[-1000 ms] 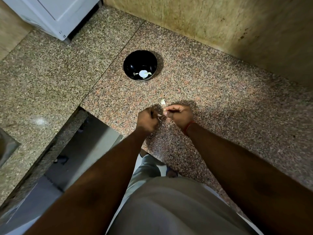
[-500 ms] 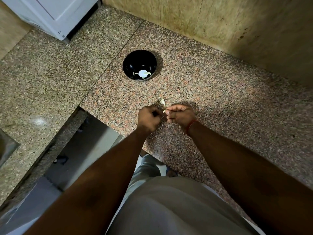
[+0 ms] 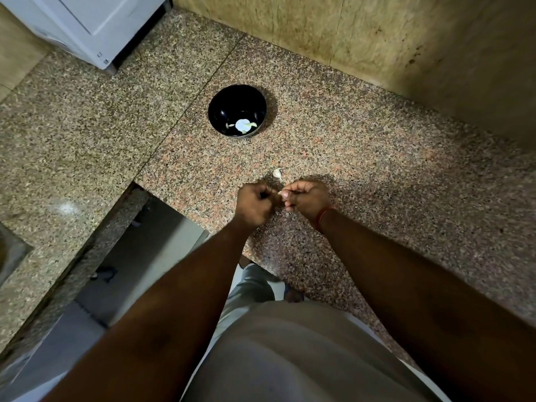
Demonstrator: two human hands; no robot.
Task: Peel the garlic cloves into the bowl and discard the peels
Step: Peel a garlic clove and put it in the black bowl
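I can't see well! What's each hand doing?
Left hand: fingers curled, contents hidden.
Right hand: pinching a garlic clove.

Both hands (image 3: 285,200) pinch garlic clove (image 3: 280,192); black bowl (image 3: 237,110) beyond.

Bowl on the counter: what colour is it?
Glossy black bowl, with pale pieces inside; the head view, the only one, shows it.

Black bowl (image 3: 223,111), speckled pink-brown granite counter (image 3: 362,158), white appliance (image 3: 95,27), red wrist thread (image 3: 322,216), mottled yellowish wall (image 3: 348,33).
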